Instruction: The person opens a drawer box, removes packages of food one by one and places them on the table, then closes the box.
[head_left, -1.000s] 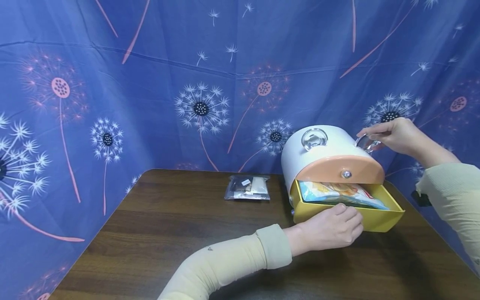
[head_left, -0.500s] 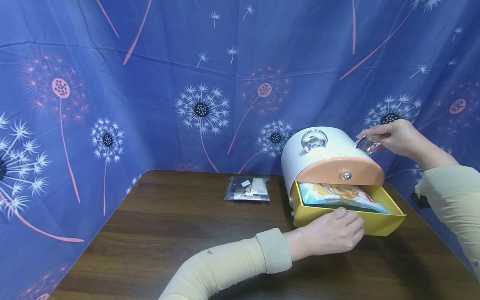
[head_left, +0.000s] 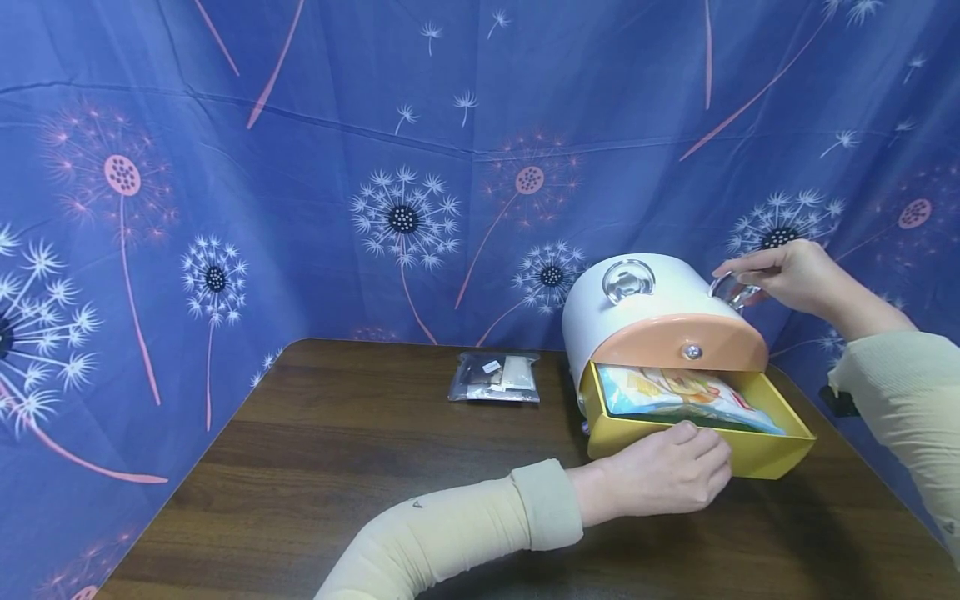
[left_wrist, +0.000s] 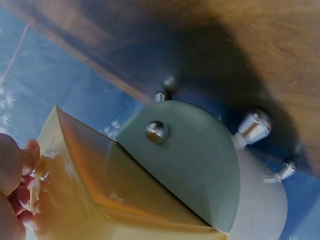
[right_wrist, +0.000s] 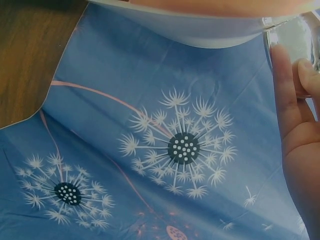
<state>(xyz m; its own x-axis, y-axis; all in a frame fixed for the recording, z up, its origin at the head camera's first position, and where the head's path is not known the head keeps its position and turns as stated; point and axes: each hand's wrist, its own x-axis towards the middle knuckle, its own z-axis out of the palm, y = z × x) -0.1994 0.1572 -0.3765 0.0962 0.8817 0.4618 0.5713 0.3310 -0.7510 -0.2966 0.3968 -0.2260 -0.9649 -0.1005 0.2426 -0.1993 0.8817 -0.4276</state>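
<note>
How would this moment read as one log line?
Left hand: grips yellow drawer; right hand: pinches rounded silver piece; drawer: open, printed bag inside; packet: on table

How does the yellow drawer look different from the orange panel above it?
Shape: the yellow drawer is boxy, with straight edges; the orange panel has a curved top.
Position: the drawer juts out, showing a packet inside; the panel sits back within the white housing.
Contact: the left hand grips the drawer's front; neither hand touches the panel.
Both are parts of the same box.
</note>
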